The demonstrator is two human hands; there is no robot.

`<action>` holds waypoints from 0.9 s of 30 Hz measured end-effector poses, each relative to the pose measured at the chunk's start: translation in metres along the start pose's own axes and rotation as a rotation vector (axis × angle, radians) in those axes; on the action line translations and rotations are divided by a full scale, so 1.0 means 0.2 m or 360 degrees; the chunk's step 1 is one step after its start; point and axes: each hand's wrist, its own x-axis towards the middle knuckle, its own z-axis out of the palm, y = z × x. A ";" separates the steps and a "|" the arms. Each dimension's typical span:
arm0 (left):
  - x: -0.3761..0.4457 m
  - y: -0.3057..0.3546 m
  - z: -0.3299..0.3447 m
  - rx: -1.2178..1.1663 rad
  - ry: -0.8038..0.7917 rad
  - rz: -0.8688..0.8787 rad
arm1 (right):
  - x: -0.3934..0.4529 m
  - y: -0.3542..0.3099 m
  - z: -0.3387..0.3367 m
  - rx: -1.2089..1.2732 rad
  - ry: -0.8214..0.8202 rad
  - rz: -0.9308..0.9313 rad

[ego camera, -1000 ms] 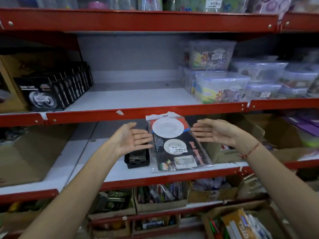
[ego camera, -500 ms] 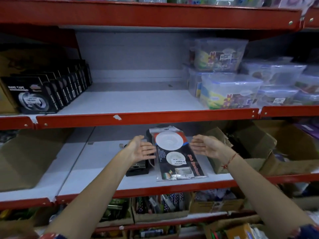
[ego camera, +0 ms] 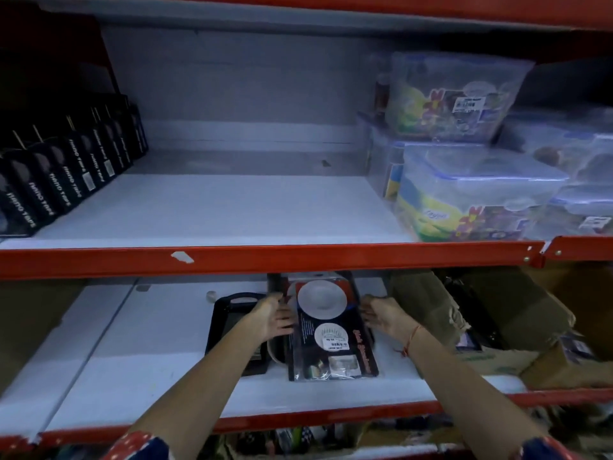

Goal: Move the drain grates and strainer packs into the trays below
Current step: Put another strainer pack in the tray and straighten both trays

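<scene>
A strainer pack [ego camera: 331, 330], clear plastic over a black card with two white round strainers, lies flat on the lower white shelf [ego camera: 149, 360], seemingly on a black tray whose edge [ego camera: 371, 335] shows at its right. My left hand [ego camera: 270, 318] holds the pack's left edge with curled fingers. My right hand [ego camera: 384, 318] grips its right edge. A second black tray [ego camera: 225, 313] with a handle slot sits just left of the pack, partly hidden by my left forearm. What lies under the pack is hidden.
A red shelf beam [ego camera: 298, 257] runs just above my hands. Cardboard boxes [ego camera: 514, 310] crowd the lower shelf's right side. Above, black tape packs [ego camera: 66, 180] stand at the left and clear lidded containers [ego camera: 464, 194] at the right.
Both hands went from open beside the pack to closing on its two edges. The pack has moved deeper under the red beam. My view has moved closer to the shelves.
</scene>
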 end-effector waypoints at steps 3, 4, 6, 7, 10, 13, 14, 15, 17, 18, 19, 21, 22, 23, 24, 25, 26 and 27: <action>0.05 0.00 -0.02 0.0096 -0.0046 -0.0007 | 0.06 0.01 0.02 -0.0192 0.0061 -0.0064; 0.06 0.00 -0.03 0.0176 -0.0033 0.0040 | 0.07 0.00 0.03 -0.0399 0.0098 -0.0134; 0.09 0.00 -0.09 0.0400 0.0085 0.0247 | 0.08 -0.02 0.07 -0.0984 0.0190 -0.0414; 0.11 0.01 -0.15 0.0577 0.0184 0.0396 | 0.08 -0.04 0.12 -0.1203 0.0244 -0.0610; 0.14 0.00 -0.41 0.1574 0.0430 0.0832 | 0.04 -0.08 0.31 -0.1523 0.0247 -0.1020; 0.14 -0.03 -0.64 0.2477 0.0446 0.0728 | 0.02 -0.03 0.58 -0.1781 -0.0197 -0.1245; 0.15 -0.05 -0.68 0.2684 0.0384 0.0708 | 0.02 0.01 0.65 -0.1862 -0.0322 -0.1335; 0.15 -0.07 -0.72 0.2828 0.0319 0.0713 | 0.02 0.06 0.73 -0.1947 -0.0421 -0.1402; 0.17 -0.09 -0.76 0.3027 0.0224 0.0733 | 0.04 0.14 0.86 -0.2210 -0.0545 -0.1486; 0.19 -0.11 -0.78 0.3129 0.0202 0.0754 | 0.05 0.18 0.92 -0.2375 -0.0602 -0.1515; 0.21 -0.12 -0.79 0.3233 0.0182 0.0771 | 0.06 0.21 0.97 -0.2523 -0.0645 -0.1558; 0.26 -0.16 -0.81 0.3397 0.0148 0.0754 | 0.11 0.26 1.04 -0.2791 -0.0679 -0.1564; 0.28 -0.17 -0.82 0.3447 0.0138 0.0748 | 0.13 0.28 1.08 -0.2901 -0.0673 -0.1540; 0.29 -0.18 -0.82 0.3467 0.0143 0.0754 | 0.16 0.31 1.10 -0.2978 -0.0661 -0.1526; 0.31 -0.19 -0.81 0.3467 0.0155 0.0778 | 0.17 0.32 1.12 -0.3030 -0.0649 -0.1524; 0.32 -0.20 -0.80 0.3450 0.0177 0.0818 | 0.18 0.33 1.13 -0.3054 -0.0635 -0.1523; 0.33 -0.21 -0.80 0.3414 0.0203 0.0845 | 0.18 0.34 1.14 -0.3037 -0.0621 -0.1532; 0.34 -0.22 -0.79 0.3370 0.0244 0.0866 | 0.18 0.34 1.14 -0.2994 -0.0598 -0.1528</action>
